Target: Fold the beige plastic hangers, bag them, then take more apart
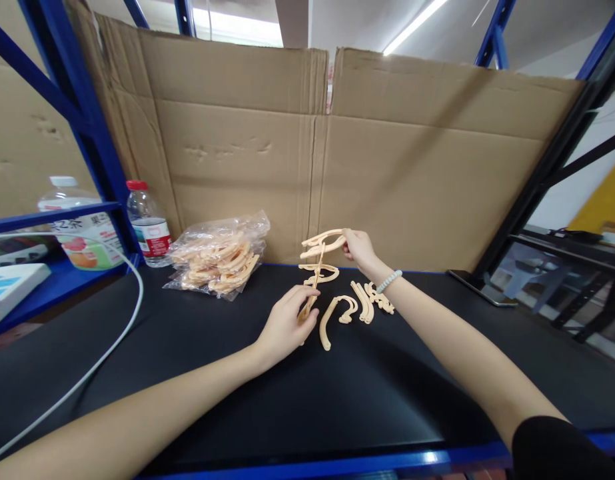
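Observation:
My left hand (286, 321) pinches a slim beige curved plastic-looking piece (316, 277) between thumb and fingers, tilted upward. Higher and to the right, my right hand (358, 248) grips the end of a beige forked curved piece (321, 239), raised above the tabletop. The two held pieces overlap in view; whether they touch, I cannot tell. Below the hands lie a hook-shaped beige piece (327, 327), some short straight beige pieces (363, 303) and a cluster of small beige parts (382, 299). Another curved piece (328, 275) rests behind my left hand.
A clear plastic bag (222, 257) full of similar beige pieces lies on the black table (307, 413) at the left. Beside it stand a red-capped bottle (150, 227) and a white cable (132, 320). Cardboard (427, 180) walls the back. A dark flat object (480, 288) lies right.

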`<state>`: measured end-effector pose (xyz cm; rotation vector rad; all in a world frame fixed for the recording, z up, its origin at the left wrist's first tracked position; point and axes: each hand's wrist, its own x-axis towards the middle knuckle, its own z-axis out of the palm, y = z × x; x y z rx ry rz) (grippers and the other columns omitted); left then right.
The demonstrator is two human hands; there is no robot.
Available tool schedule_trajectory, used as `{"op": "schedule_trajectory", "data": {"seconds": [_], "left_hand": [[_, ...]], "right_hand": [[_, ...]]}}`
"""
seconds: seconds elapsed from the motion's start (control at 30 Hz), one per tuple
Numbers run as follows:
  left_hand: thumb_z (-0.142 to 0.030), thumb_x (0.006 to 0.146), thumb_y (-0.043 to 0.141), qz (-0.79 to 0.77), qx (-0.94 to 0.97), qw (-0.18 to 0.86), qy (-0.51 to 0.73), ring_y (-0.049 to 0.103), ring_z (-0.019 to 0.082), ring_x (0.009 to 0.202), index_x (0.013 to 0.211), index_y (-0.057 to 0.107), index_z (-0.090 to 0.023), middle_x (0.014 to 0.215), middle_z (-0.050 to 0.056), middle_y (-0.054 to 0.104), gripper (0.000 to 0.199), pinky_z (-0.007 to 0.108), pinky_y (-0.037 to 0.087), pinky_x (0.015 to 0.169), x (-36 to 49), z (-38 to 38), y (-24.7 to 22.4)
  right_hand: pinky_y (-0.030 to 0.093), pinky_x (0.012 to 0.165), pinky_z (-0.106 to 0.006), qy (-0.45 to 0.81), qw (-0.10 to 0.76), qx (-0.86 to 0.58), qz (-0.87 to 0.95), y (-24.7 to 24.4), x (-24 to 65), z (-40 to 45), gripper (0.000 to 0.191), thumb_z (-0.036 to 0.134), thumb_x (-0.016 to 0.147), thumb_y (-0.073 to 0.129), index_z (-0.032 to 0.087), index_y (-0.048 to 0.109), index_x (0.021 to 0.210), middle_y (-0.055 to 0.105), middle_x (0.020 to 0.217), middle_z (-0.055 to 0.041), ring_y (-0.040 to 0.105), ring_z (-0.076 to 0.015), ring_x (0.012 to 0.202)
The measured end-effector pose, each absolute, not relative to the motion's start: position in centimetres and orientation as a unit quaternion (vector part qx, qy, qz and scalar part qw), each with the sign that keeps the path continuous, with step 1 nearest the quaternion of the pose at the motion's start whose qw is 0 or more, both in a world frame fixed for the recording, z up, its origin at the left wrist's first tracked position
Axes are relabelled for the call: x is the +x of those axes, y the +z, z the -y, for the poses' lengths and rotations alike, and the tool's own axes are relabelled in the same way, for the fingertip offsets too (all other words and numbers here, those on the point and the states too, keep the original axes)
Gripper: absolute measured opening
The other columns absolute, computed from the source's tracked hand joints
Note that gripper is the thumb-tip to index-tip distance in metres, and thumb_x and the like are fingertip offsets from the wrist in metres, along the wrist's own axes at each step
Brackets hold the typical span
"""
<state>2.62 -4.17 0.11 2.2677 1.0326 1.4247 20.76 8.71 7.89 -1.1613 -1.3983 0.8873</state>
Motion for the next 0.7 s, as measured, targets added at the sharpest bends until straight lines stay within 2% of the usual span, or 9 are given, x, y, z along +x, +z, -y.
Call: {"op": "schedule_trajectory", "data": {"seconds": [0.13, 0.23, 0.3, 0.4, 0.5, 0.6, 0.63, 0.7], "left_hand": [[-0.027, 0.086, 0.057, -0.374, 0.71, 0.195, 0.564, 0.056, 0.023, 0.111, 0.111, 0.058, -0.021, 0.115, 0.007, 0.059, 0.025, 0.038, 0.047, 0.096, 2.4, 4.3, 1.0], [-0.034, 0.087, 0.055, -0.398, 0.639, 0.259, 0.605, 0.052, 0.023, 0.116, 0.109, 0.057, -0.02, 0.117, 0.008, 0.057, 0.027, 0.038, 0.044, 0.099, 2.0, 3.8, 1.9], [-0.037, 0.087, 0.053, -0.415, 0.596, 0.322, 0.608, 0.054, 0.024, 0.116, 0.107, 0.057, -0.019, 0.117, 0.009, 0.058, 0.027, 0.038, 0.044, 0.099, 1.5, 3.4, 2.5], [-0.042, 0.087, 0.052, -0.422, 0.549, 0.451, 0.563, 0.065, 0.026, 0.098, 0.108, 0.056, -0.015, 0.109, 0.014, 0.064, 0.034, 0.042, 0.05, 0.089, 1.2, 3.1, 3.8], [-0.044, 0.088, 0.052, -0.396, 0.521, 0.57, 0.497, 0.071, 0.025, 0.077, 0.125, 0.048, -0.016, 0.098, 0.016, 0.07, 0.047, 0.041, 0.055, 0.076, 1.3, 3.8, 5.0], [-0.046, 0.091, 0.051, -0.319, 0.443, 0.707, 0.449, 0.072, 0.02, 0.072, 0.14, 0.031, -0.03, 0.1, 0.013, 0.072, 0.056, 0.032, 0.055, 0.07, 1.7, 4.9, 5.6], [-0.044, 0.092, 0.051, -0.293, 0.422, 0.733, 0.445, 0.071, 0.017, 0.066, 0.14, 0.03, -0.032, 0.097, 0.011, 0.073, 0.054, 0.028, 0.054, 0.066, 1.9, 5.2, 5.6], [-0.038, 0.091, 0.054, -0.267, 0.413, 0.74, 0.458, 0.064, 0.012, 0.05, 0.133, 0.041, -0.028, 0.084, 0.008, 0.073, 0.045, 0.02, 0.048, 0.053, 2.1, 5.3, 5.3]], "right_hand": [[0.037, 0.04, -0.016, 0.395, 0.587, -0.448, 0.547, 9.4, 20.8, -8.0, 0.025, 0.033, 0.096, 0.054, 0.013, 0.057, 0.082, 0.051, 0.064, 0.0058, 0.043, -0.0042, 0.045], [0.021, 0.033, -0.015, 0.409, 0.616, -0.418, 0.528, 10.5, 20.7, -7.2, 0.035, 0.023, 0.096, 0.047, 0.016, 0.044, 0.062, 0.036, 0.048, 0.0091, 0.028, -0.0029, 0.036], [0.016, 0.032, -0.016, 0.42, 0.627, -0.395, 0.524, 11.3, 20.5, -6.4, 0.036, 0.018, 0.093, 0.043, 0.019, 0.037, 0.057, 0.032, 0.043, 0.0092, 0.024, -0.0031, 0.034], [0.015, 0.033, -0.017, 0.435, 0.631, -0.364, 0.53, 12.5, 20.0, -5.2, 0.033, 0.018, 0.089, 0.041, 0.02, 0.035, 0.056, 0.032, 0.041, 0.0089, 0.022, -0.0035, 0.033], [0.015, 0.033, -0.018, 0.442, 0.625, -0.34, 0.547, 13.1, 19.2, -3.9, 0.033, 0.02, 0.089, 0.04, 0.021, 0.035, 0.057, 0.031, 0.041, 0.0089, 0.022, -0.004, 0.033], [0.016, 0.035, -0.019, 0.43, 0.621, -0.319, 0.573, 12.7, 18.2, -2.5, 0.033, 0.023, 0.089, 0.041, 0.021, 0.037, 0.056, 0.032, 0.043, 0.0086, 0.023, -0.0046, 0.034], [0.016, 0.035, -0.019, 0.421, 0.622, -0.313, 0.582, 12.3, 17.9, -2.0, 0.034, 0.025, 0.089, 0.042, 0.02, 0.038, 0.056, 0.032, 0.043, 0.0085, 0.023, -0.0048, 0.035], [0.019, 0.038, -0.02, 0.396, 0.629, -0.302, 0.597, 11.3, 17.5, -1.0, 0.036, 0.029, 0.09, 0.046, 0.02, 0.039, 0.055, 0.032, 0.045, 0.008, 0.026, -0.0054, 0.038]]}}
